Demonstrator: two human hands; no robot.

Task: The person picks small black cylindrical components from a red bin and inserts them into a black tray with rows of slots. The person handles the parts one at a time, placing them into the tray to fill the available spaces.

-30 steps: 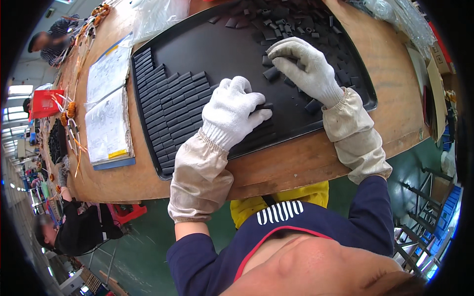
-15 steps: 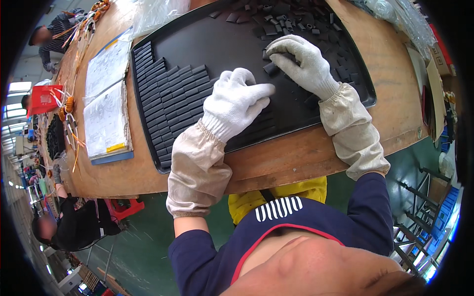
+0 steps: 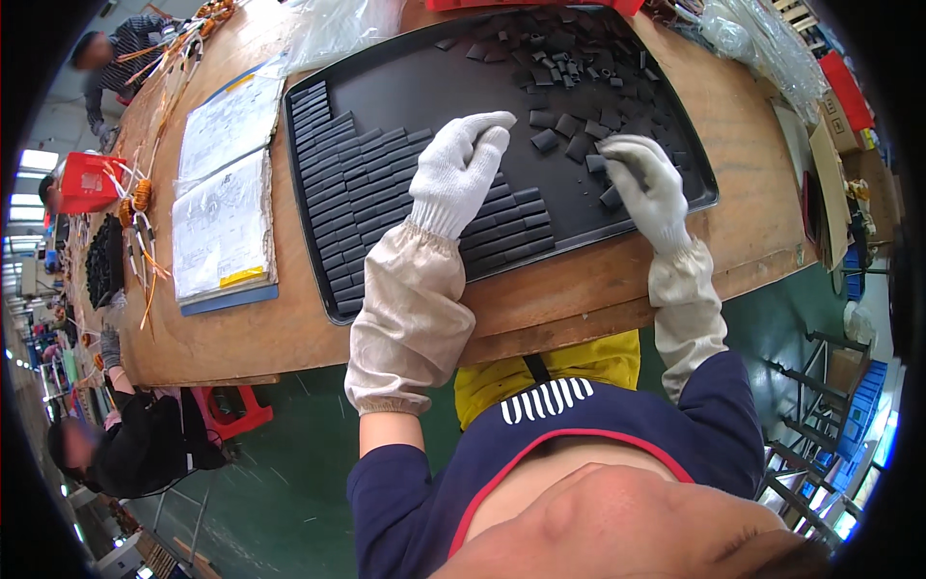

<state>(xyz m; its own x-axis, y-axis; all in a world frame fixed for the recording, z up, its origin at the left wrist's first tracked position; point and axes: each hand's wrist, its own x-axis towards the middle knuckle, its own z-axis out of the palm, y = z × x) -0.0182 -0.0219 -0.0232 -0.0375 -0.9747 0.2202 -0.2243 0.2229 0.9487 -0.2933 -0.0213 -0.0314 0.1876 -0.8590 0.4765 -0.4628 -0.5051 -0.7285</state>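
Observation:
My left hand [image 3: 451,176], in a white knit glove, hovers over the middle of a black tray [image 3: 424,82]. Its fingers are pressed together, and whatever they may hold is hidden. Beneath and beside it lie rows of short black tubes [image 3: 352,183], packed side by side along the tray's left and near sides. My right hand [image 3: 654,188], gloved alike, is over the tray's right part with curled fingers, smeared by motion. Next to its fingertips is a loose black tube [image 3: 596,164]; whether it is gripped, I cannot tell. More loose black tubes [image 3: 569,69] are scattered at the far right.
An open paper binder [image 3: 224,227] lies left of the tray on the wooden table [image 3: 540,289]. Clear plastic bags [image 3: 338,34] and a red container [image 3: 531,4] are behind. Orange-wound coils with wires [image 3: 143,196] lie far left, where other people sit.
My right hand has moved right and nearer, off the loose tubes in the middle. My left hand has risen slightly, its fingers now together, uncovering rows near the front edge.

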